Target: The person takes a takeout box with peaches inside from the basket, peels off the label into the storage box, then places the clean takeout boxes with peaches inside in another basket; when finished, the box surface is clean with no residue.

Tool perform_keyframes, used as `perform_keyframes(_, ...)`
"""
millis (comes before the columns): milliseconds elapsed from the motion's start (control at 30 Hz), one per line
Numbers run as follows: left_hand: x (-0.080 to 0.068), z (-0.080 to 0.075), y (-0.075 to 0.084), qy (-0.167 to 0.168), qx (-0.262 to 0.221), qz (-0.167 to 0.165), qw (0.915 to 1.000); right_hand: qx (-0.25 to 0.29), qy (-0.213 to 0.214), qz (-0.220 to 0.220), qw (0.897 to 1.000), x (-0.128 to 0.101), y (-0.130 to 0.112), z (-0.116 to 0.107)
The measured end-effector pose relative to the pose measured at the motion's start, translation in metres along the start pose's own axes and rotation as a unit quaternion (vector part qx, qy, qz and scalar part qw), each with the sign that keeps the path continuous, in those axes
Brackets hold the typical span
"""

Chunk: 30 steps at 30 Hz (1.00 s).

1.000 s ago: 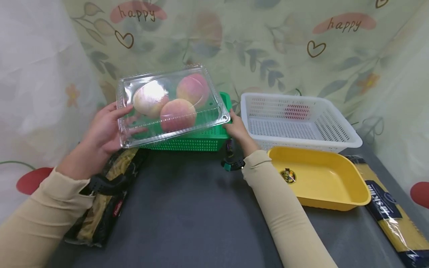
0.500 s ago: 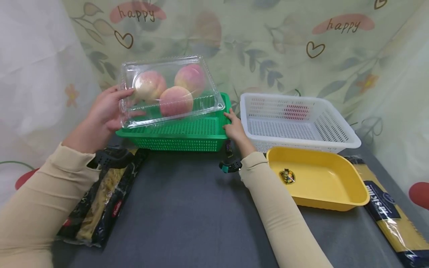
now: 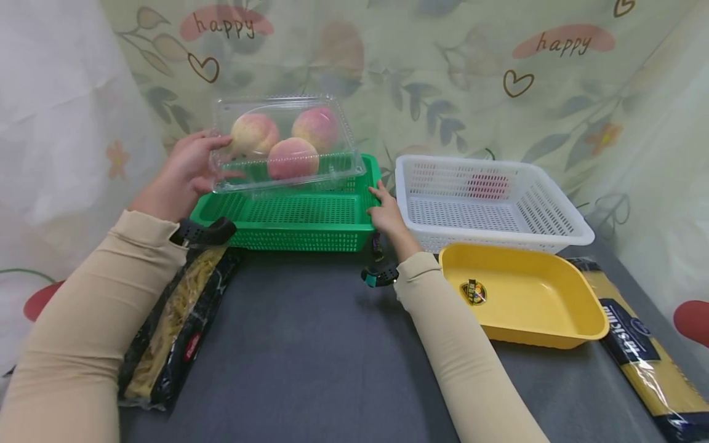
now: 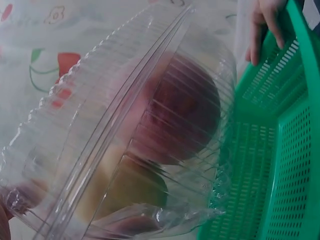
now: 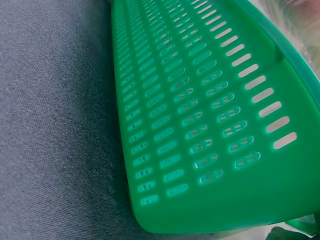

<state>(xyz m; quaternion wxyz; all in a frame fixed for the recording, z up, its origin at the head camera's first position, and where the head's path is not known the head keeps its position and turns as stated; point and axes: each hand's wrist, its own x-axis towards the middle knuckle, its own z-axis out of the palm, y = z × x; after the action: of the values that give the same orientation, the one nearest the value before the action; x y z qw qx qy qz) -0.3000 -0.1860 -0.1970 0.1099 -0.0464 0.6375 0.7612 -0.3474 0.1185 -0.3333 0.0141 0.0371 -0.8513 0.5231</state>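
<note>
A clear plastic clamshell box (image 3: 281, 130) with three pink-yellow peaches (image 3: 292, 159) inside is tilted above the green slotted basket (image 3: 288, 239). At its left end my left hand (image 3: 191, 166) grips the box, thumb in front. My right hand (image 3: 386, 212) holds the right rim of the basket. In the left wrist view, the fingers of the right hand (image 4: 267, 22) hook over the rim, and the peach (image 4: 185, 107) shows through the ribbed plastic. The basket wall (image 5: 200, 125) fills most of the right wrist view.
A white slotted basket (image 3: 498, 237) stands right of the green one, with a yellow tray (image 3: 526, 307) in front of it. A pasta bag (image 3: 177, 326) lies at the left, partly under my left forearm. Another long yellow-and-blue pack (image 3: 637, 335) lies along the right edge.
The clamshell box has moved away from me and a little right with my left hand, uncovering more of the green basket. My right hand has stayed at the rim.
</note>
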Motion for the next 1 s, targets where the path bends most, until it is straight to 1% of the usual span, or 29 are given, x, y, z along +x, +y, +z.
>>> perform_keyframes(167, 0.023, -0.002, 0.002, -0.010, -0.067, 0.002, 0.9977, -0.002, 0.002, -0.003, 1.000, 0.000, 0.001, 0.000)
perform_keyframes(267, 0.034, -0.004, 0.002, -0.022, -0.087, -0.014, 0.9959, 0.000, 0.002, 0.000, 1.000, 0.000, 0.001, 0.000)
perform_keyframes(400, 0.046, -0.003, 0.001, -0.026, -0.076, -0.032, 0.9962, 0.004, 0.003, 0.003, 1.000, 0.000, 0.002, 0.001)
perform_keyframes(633, 0.064, 0.001, -0.002, -0.015, -0.042, -0.036, 0.9984, 0.001, 0.005, 0.000, 1.000, 0.001, 0.002, 0.001)
perform_keyframes(767, 0.072, 0.002, -0.005, -0.014, -0.034, -0.046, 0.9982, 0.001, 0.000, 0.001, 1.000, 0.001, 0.002, 0.001)
perform_keyframes(1000, 0.083, 0.004, -0.010, -0.018, -0.020, -0.075, 0.9968, 0.003, 0.001, -0.008, 1.000, 0.002, 0.003, 0.000)
